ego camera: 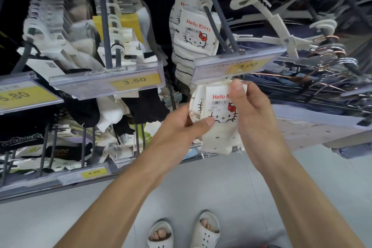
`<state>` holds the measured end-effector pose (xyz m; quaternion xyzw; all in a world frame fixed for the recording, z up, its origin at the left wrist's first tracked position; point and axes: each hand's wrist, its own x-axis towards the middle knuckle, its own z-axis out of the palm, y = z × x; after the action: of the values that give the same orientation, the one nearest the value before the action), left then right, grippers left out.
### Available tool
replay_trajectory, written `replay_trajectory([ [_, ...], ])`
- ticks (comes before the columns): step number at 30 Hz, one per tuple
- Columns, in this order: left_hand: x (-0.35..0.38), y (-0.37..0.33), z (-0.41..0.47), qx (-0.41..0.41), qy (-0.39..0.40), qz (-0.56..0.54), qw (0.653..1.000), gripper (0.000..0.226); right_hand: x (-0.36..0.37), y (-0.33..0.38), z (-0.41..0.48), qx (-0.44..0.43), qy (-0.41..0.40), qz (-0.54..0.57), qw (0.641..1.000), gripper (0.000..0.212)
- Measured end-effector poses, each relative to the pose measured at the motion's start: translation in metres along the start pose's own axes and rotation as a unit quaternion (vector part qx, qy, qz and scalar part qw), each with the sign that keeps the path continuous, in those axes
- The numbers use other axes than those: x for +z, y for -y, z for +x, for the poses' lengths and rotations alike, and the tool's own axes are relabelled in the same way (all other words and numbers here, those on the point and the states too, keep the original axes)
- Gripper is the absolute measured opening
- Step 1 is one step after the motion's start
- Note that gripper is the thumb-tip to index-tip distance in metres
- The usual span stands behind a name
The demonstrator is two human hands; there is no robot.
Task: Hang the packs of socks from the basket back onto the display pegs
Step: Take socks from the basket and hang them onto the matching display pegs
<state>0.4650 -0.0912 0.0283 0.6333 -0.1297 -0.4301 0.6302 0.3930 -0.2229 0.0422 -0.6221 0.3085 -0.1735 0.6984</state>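
Up near the price rail (235, 66), left hand (181, 125) and right hand (251, 106) pinch the sock pack (219, 123).

Held sock pack (218, 119) just below price rail (237, 66), hung packs (196, 32) above.

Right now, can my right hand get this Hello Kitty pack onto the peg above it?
Probably, but not straight up: the price holder sits directly above the pack your right hand pinches, fronting the peg.
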Motion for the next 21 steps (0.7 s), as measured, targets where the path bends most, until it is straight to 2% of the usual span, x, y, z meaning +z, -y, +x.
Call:
replay_trajectory([
  [2, 0.002, -0.003, 0.005, 0.029, -0.017, 0.013, 0.999, 0.023, -0.002, 0.002, 0.004, 0.009, 0.029, 0.011, 0.999, 0.045],
  [6, 0.004, -0.015, 0.016, 0.048, -0.080, -0.009, 0.996, 0.018, -0.012, 0.006, 0.019, -0.012, 0.092, 0.050, 0.994, 0.031],
  [12, 0.004, -0.023, 0.030, 0.044, -0.155, 0.063, 0.985, 0.019, -0.011, 0.006, 0.034, -0.068, 0.025, 0.022, 0.997, 0.028],
  [14, 0.003, -0.025, 0.033, 0.046, -0.172, 0.123, 0.976, 0.026, -0.011, 0.007, 0.039, -0.083, 0.009, 0.010, 0.996, 0.027],
  [17, 0.002, -0.027, 0.040, 0.033, -0.208, 0.234, 0.949, 0.024, -0.003, 0.010, 0.043, -0.116, 0.005, -0.050, 0.992, 0.024],
  [21, 0.000, -0.033, 0.050, 0.038, -0.245, 0.164, 0.955, 0.030, 0.014, 0.015, 0.048, -0.162, -0.009, -0.061, 0.985, 0.027],
])
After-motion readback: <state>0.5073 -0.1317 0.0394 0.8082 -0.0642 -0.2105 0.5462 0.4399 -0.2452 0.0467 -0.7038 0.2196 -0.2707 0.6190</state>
